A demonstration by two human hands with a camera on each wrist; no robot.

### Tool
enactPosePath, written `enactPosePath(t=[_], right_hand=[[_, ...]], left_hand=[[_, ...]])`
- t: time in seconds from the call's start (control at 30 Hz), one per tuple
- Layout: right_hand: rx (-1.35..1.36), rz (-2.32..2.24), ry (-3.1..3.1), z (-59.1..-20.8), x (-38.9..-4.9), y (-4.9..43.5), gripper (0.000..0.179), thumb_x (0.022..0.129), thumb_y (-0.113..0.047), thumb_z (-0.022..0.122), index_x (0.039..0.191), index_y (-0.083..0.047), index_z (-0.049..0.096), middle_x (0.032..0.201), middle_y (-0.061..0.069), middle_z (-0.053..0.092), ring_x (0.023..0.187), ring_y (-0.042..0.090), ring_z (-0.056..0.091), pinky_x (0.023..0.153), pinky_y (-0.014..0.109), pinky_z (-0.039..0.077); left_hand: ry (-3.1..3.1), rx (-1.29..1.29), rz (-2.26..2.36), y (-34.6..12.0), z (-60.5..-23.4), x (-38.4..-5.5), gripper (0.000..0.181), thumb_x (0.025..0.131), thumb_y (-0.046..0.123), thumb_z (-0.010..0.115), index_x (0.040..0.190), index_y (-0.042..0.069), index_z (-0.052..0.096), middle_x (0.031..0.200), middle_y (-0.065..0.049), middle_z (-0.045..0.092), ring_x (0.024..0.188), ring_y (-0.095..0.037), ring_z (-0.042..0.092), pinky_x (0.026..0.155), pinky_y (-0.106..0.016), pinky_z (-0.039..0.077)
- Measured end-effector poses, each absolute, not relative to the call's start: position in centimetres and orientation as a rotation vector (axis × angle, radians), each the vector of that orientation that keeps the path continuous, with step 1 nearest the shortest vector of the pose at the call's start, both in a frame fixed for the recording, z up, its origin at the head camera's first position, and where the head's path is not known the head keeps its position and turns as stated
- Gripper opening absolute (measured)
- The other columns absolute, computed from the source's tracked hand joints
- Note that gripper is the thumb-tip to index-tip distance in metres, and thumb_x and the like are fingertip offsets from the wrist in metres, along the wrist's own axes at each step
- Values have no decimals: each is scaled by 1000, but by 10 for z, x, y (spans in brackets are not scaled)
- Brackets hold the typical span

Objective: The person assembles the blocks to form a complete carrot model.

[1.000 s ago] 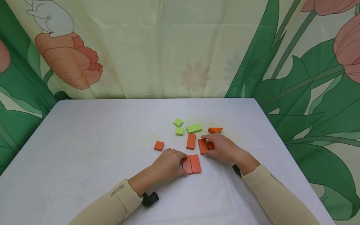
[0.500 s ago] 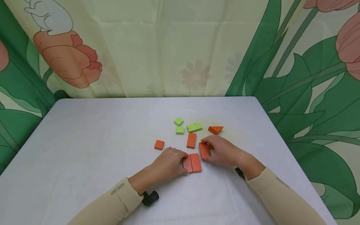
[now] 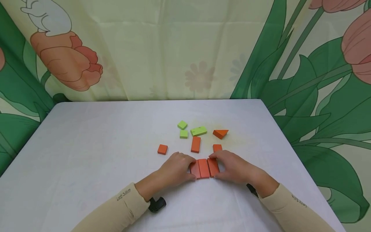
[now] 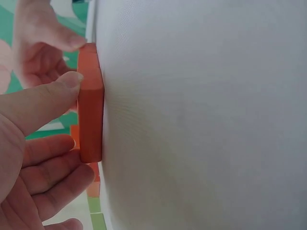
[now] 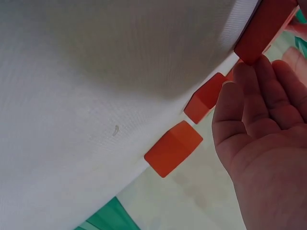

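Three flat red-orange rectangular blocks lie side by side on the table: a left block, a middle block and a right block. My left hand pinches the left block by its near and far ends, thumb on the near one. In the left wrist view that block sits between thumb and fingers. My right hand grips the right block in the same way. The right wrist view shows the block's side above the fingertips; the thumb is hidden there.
Beyond the hands lie an orange rectangular block, a small orange block, an orange triangular block and a green rectangular block. Two small green blocks are behind. An orange square block lies left.
My right hand has brought its block nearer and set it against the middle block's right side, uncovering the small orange block behind. My left hand has stayed at the left block.
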State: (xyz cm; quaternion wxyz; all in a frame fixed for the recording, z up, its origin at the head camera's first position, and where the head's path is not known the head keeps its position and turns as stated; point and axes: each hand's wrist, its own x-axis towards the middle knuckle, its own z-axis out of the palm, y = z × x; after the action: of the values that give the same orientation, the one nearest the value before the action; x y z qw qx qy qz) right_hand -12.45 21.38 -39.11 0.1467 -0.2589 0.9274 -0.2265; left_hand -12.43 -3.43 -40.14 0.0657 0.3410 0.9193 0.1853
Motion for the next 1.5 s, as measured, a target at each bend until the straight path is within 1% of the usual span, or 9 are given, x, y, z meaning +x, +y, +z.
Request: enactPosePath(t=[0.17,0.53,0.8,0.97,1.13,1.27,1.33,1.43,1.5], right_hand=[[-787,-645,2667,-391,-125,214,54,85,-20,81,131,-4,58,126,4,60,117,26,55,100,48,46],[-814,-638,2674,-391,-124,215,53,84,-21,82,130,-4,59,126,5,60,117,27,55,99,48,46],[-728,-634,2677,-387,-120,211,58,83,-24,83,132,-3,59,127,5,60,119,28,54,100,48,45],[-724,-647,2695,-388,-117,211,58,82,-25,84,131,-3,60,126,6,60,119,28,55,100,48,45],[-724,-650,2709,-388,-115,210,58,82,-24,84,130,-2,60,126,6,60,119,29,55,100,48,45],[-714,-653,2709,-388,-115,210,58,82,-23,84,130,-2,60,126,6,61,118,28,55,100,48,45],[-712,-654,2706,-388,-115,210,58,82,-23,84,130,-2,60,126,6,61,117,28,55,100,48,45],[-706,-653,2707,-388,-115,210,59,82,-24,84,131,-2,60,126,6,61,117,28,55,99,48,45],[-693,-653,2712,-389,-114,211,59,82,-23,84,131,-2,60,126,6,61,117,28,55,100,48,45]], left_hand=[[2776,1031,560,-32,-402,-124,49,82,33,85,120,5,71,111,-3,72,105,-21,66,99,-37,45],[2786,1053,524,-29,-400,-124,48,81,33,85,117,5,72,107,-3,73,102,-21,66,97,-37,45],[2783,1050,529,-29,-400,-123,47,81,32,86,117,5,72,106,-3,73,101,-21,66,96,-36,46],[2775,1075,536,-27,-400,-121,46,81,31,86,115,5,72,105,-2,73,99,-21,65,95,-35,46],[2775,1041,520,-27,-400,-121,49,82,36,84,119,7,71,108,0,72,103,-21,64,97,-38,46],[2778,999,538,-27,-397,-129,48,87,36,79,125,8,68,112,0,70,109,-22,62,97,-40,47],[2786,995,545,-26,-394,-138,42,90,34,75,123,8,67,108,1,70,108,-22,61,93,-39,48],[2790,986,545,-23,-389,-157,26,93,31,73,108,11,67,91,3,65,97,-21,60,82,-36,49],[2781,985,540,-21,-389,-170,23,92,31,74,100,12,64,82,4,59,91,-20,57,75,-35,47]])
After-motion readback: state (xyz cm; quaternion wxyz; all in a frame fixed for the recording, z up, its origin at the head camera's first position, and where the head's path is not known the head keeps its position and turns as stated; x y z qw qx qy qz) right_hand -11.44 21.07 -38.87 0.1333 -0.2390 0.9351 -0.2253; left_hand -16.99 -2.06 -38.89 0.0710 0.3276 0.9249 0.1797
